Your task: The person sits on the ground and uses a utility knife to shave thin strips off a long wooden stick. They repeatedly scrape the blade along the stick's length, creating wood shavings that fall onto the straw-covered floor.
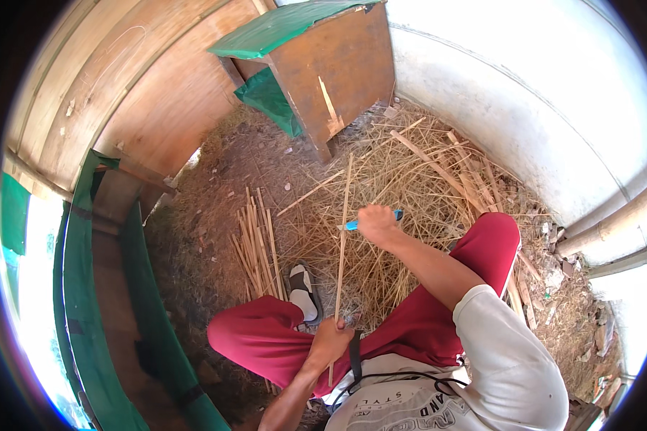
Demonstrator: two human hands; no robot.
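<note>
While the floor (244, 154) carries straw (417, 208), I have the stick (346, 194) pointing away above it, my left hand (330, 343) closed around its lower part, my right (378, 224) fisted round the knife (351, 225) beside it.

Around the middle, you have one left hand (331, 340), one right hand (378, 223), one knife (351, 225), one long stick (343, 237) and one sandal (300, 279); one wooden cabinet (338, 65) up top; left of centre, perhaps ten overlapping shorter sticks (254, 241).
</note>
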